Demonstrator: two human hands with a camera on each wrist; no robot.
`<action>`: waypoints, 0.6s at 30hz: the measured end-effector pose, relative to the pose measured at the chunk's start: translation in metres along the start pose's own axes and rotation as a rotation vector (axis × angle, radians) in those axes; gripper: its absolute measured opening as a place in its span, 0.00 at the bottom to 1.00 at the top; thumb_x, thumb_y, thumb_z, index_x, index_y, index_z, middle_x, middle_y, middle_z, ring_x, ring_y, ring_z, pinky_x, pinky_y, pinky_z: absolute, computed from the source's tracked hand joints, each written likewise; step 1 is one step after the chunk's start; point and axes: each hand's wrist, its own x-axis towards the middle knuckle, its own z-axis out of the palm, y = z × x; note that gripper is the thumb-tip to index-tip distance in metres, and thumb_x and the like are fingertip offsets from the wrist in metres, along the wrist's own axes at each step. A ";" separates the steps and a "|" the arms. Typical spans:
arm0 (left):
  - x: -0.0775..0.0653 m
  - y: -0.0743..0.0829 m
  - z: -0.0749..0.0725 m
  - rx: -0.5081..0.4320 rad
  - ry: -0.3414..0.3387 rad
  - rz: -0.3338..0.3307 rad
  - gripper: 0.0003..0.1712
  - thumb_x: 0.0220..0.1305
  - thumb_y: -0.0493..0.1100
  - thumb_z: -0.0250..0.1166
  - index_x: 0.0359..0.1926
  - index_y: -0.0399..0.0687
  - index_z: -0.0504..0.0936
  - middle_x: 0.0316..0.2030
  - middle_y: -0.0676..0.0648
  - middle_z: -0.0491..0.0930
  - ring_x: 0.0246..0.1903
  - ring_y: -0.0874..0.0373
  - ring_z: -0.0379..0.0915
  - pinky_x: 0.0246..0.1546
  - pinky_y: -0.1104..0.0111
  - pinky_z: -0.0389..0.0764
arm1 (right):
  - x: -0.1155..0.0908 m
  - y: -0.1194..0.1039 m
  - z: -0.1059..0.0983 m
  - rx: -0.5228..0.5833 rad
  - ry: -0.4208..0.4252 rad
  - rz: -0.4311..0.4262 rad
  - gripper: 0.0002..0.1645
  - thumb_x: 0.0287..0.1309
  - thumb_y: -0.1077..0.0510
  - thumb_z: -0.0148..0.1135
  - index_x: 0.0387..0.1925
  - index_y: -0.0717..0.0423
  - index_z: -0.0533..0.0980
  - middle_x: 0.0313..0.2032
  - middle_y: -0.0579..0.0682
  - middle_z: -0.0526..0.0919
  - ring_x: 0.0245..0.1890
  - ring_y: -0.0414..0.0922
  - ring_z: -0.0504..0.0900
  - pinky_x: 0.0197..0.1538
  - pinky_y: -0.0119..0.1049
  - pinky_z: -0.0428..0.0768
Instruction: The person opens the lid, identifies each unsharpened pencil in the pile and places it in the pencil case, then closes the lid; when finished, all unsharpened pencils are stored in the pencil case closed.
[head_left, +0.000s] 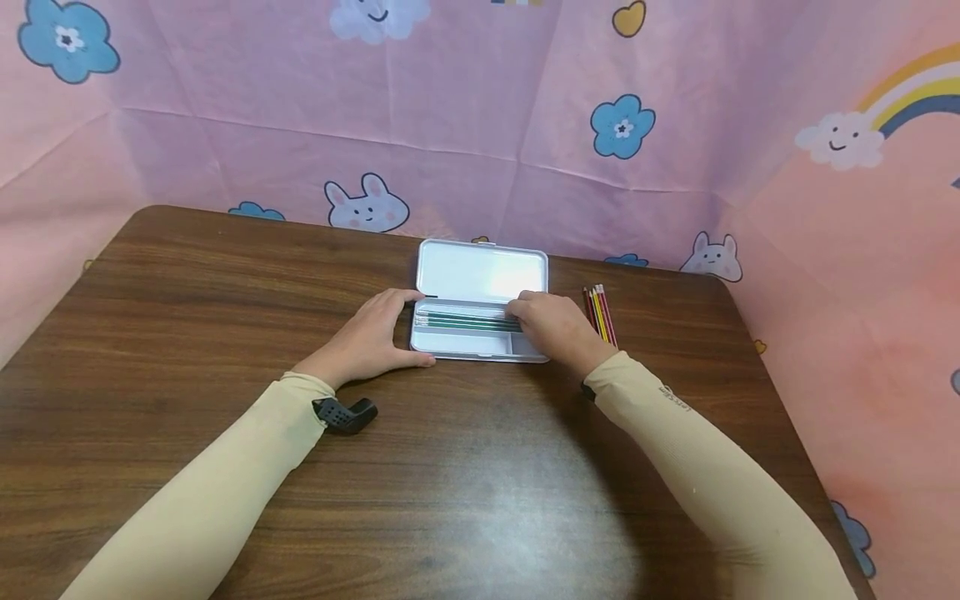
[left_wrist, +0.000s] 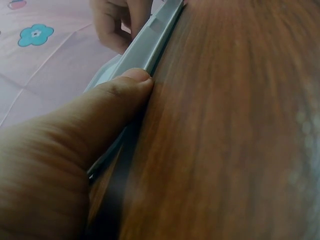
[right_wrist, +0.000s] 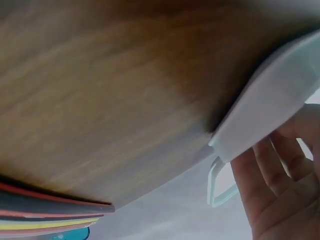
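A white pencil case (head_left: 483, 358) lies on the table with its lid (head_left: 480, 271) raised at the back. Several dark green pencils (head_left: 468, 322) lie in its rear compartment, their eraser ends toward the left. My left hand (head_left: 367, 337) grips the case's left end, thumb along the front edge and fingers at the back corner. Over the right end of the case is my right hand (head_left: 558, 327), fingers curled down at the right ends of the green pencils. The fingertips' contact with the pencils is hidden in the head view.
To the right of the case lies a small group of red, yellow and dark pencils (head_left: 600, 315), partly behind my right hand. A small divided space is in the front of the case. The brown wooden table (head_left: 420, 500) ends at a pink printed cloth (head_left: 465, 125).
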 end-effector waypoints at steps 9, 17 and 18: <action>0.000 0.001 -0.001 0.006 -0.009 0.001 0.63 0.52 0.74 0.73 0.79 0.49 0.58 0.75 0.42 0.61 0.76 0.42 0.54 0.74 0.42 0.59 | 0.000 0.001 0.002 0.006 -0.025 0.019 0.15 0.72 0.65 0.57 0.51 0.52 0.87 0.44 0.48 0.88 0.39 0.43 0.85 0.45 0.44 0.86; 0.000 0.003 -0.001 0.016 -0.012 0.000 0.62 0.53 0.75 0.72 0.79 0.49 0.58 0.75 0.41 0.61 0.75 0.42 0.54 0.74 0.42 0.59 | -0.001 -0.001 0.000 0.016 -0.034 0.028 0.16 0.72 0.66 0.56 0.51 0.52 0.86 0.44 0.49 0.87 0.41 0.44 0.85 0.46 0.45 0.86; 0.000 0.003 -0.001 0.016 -0.012 0.001 0.62 0.53 0.75 0.72 0.79 0.49 0.58 0.75 0.41 0.61 0.75 0.42 0.54 0.73 0.42 0.59 | -0.001 -0.001 0.000 0.018 -0.035 0.029 0.16 0.73 0.66 0.56 0.52 0.53 0.86 0.45 0.49 0.87 0.41 0.44 0.85 0.47 0.45 0.86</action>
